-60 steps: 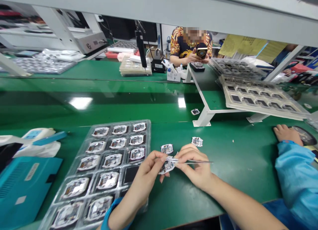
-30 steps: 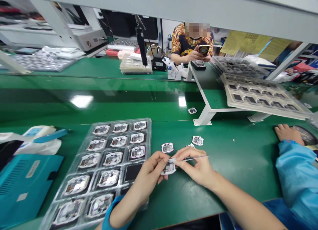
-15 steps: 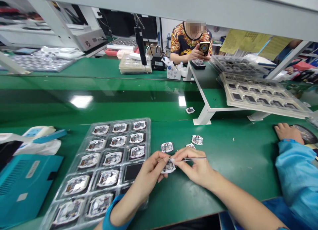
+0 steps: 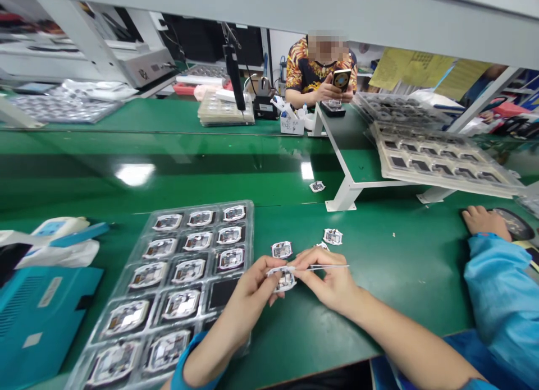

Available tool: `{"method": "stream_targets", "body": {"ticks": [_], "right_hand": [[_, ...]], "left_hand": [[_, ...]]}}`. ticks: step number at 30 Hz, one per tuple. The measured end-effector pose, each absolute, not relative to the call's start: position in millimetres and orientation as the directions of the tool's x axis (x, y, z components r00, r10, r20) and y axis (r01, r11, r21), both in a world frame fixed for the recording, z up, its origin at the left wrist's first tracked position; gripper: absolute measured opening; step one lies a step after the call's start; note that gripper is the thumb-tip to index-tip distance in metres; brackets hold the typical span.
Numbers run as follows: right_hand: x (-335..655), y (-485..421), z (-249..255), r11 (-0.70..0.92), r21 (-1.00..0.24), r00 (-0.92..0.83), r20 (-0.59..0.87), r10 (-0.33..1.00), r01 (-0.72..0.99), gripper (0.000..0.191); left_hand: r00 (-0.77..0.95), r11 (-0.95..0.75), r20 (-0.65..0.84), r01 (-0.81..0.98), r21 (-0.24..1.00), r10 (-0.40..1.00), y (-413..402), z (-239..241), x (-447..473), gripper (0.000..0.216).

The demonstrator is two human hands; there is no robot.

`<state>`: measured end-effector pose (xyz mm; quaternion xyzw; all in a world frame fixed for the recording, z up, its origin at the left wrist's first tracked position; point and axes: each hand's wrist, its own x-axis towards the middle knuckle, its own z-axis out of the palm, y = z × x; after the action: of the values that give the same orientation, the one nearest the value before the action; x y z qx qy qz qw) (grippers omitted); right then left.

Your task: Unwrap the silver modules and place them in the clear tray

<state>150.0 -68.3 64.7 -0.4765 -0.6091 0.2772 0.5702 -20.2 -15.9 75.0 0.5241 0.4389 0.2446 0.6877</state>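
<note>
My left hand (image 4: 254, 289) pinches a small white watch module (image 4: 287, 281) with electronic parts showing on its face. Over its upper right edge, my right hand (image 4: 328, 280) is closed around slim metal tweezers (image 4: 339, 266). The fingertips of both hands almost meet, so the tweezers' tips and the exact contact are hidden. Just beyond my hands lies a similar module (image 4: 282, 249), and another (image 4: 333, 237) rests farther right. Part of one more module (image 4: 322, 246) shows behind my right hand. My left forearm crosses a clear plastic tray (image 4: 251, 233) holding several modules.
Another person's hand (image 4: 486, 223) rests at the right beside a dark rounded object (image 4: 514, 224). White stand legs (image 4: 343, 195) and stacked trays (image 4: 455, 165) rise behind. A teal case (image 4: 46, 322) lies left. Someone across the bench holds a phone (image 4: 341, 80).
The watch module in my left hand has tilted slightly and shows more of its face. My hands stay close together; the whole view has shifted a little.
</note>
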Motion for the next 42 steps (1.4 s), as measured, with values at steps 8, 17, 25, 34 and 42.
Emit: {"method": "stream_targets", "body": {"ticks": [8, 17, 25, 34, 42], "right_hand": [[145.9, -69.2, 65.6, 0.429, -0.87, 0.148, 0.47, 0.87, 0.244, 0.005], [152.5, -69.7, 64.3, 0.387, -0.888, 0.163, 0.432, 0.887, 0.249, 0.007], [153.6, -71.5, 64.8, 0.298, -0.954, 0.179, 0.299, 0.938, 0.029, 0.012], [149.2, -78.2, 78.0, 0.372, -0.916, 0.161, 0.395, 0.905, 0.152, 0.007], [144.7, -79.0, 84.1, 0.495, -0.826, 0.148, 0.543, 0.826, 0.27, 0.004]], "left_hand": [[0.485, 0.362, -0.342, 0.056, 0.93, 0.805, -14.5, 76.4, -19.8, 0.028], [0.649, 0.203, -0.175, 0.032, 0.979, 0.741, -16.3, 76.6, -21.9, 0.033], [0.592, 0.007, -0.125, 0.198, 0.98, 0.796, -23.5, 79.6, -44.9, 0.024], [0.434, -0.465, 0.215, 0.627, 0.625, 0.875, 7.2, 44.4, -139.6, 0.035], [0.662, -0.671, 0.173, 0.641, 0.374, 0.729, 43.4, 68.1, -116.4, 0.04]]}}
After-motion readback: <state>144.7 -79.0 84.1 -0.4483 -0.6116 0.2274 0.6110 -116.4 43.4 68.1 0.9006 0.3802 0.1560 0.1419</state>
